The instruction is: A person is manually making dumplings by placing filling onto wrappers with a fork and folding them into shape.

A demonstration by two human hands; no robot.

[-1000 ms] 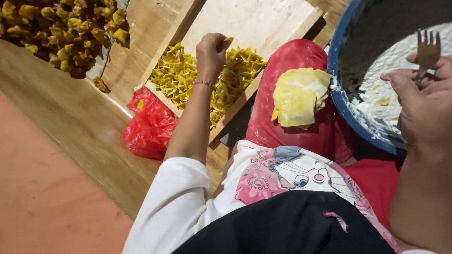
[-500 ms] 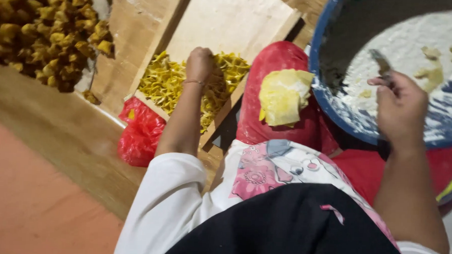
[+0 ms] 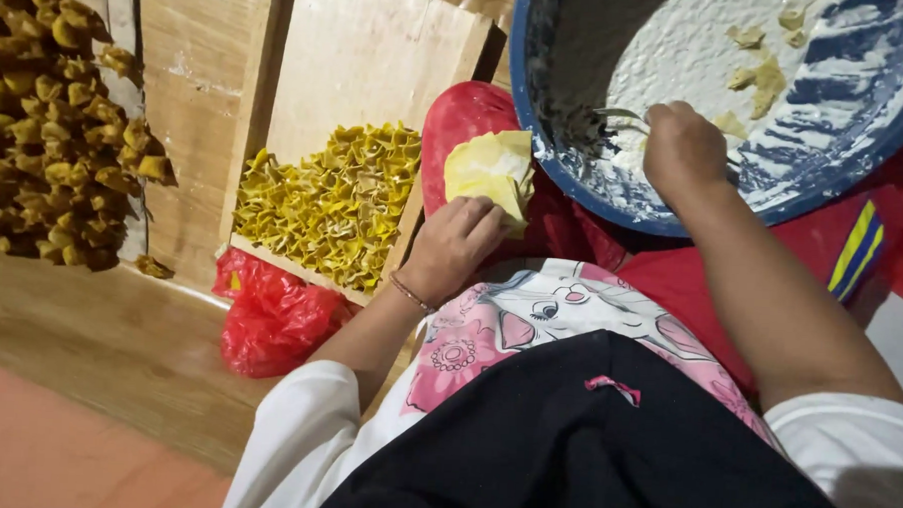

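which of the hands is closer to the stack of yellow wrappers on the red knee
Left. The left hand rests its fingertips on the stack of yellow wrappers on the red-clad knee. The right hand is apart from it, inside the blue basin, holding a fork.

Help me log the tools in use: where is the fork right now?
In the head view, upper right: the fork is in the right hand, tines down in the white filling at the left inside wall of the blue basin, just above the yellow wrappers.

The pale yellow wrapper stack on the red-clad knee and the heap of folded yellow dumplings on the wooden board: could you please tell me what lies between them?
In the head view, only the left hand and the wooden board's edge lie there.
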